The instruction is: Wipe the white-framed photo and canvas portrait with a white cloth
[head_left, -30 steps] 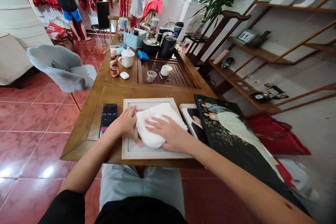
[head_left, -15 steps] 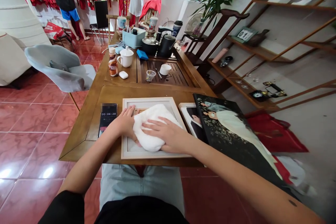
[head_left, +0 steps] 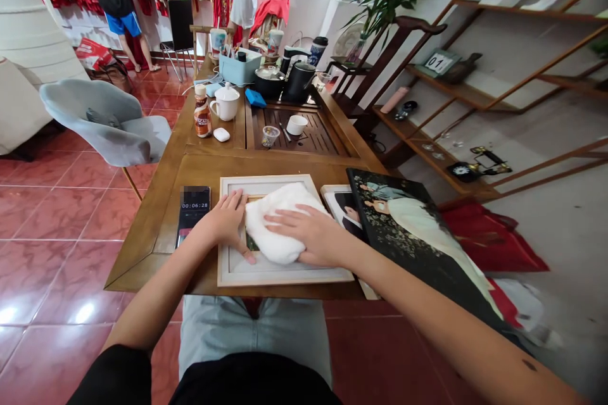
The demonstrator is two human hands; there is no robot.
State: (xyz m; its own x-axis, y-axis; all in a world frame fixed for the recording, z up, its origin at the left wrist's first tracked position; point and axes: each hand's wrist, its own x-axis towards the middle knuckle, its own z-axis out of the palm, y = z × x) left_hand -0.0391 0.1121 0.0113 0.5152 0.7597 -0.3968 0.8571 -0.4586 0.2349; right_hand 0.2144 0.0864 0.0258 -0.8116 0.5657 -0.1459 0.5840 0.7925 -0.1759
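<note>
A light wooden picture frame lies flat on the table near its front edge. On top of it is a bunched white cloth, covering much of the frame's middle. My right hand holds the cloth from its right side, fingers spread over the top and the thumb low at the near edge. My left hand rests open on the left part of the frame, fingers stretched away from me and thumb pointing right, just beside the cloth. Between the left thumb and the cloth a small dark green patch shows.
A phone showing a timer lies left of the frame. To the right, a large dark photo panel overlaps a smaller framed photo. Farther back are a coffee bottle, a lidded white mug and a tea tray.
The cloth has slid slightly to the right with my right hand, uncovering a bit more of the frame near my left thumb. My left hand has stayed on the frame's left side.
</note>
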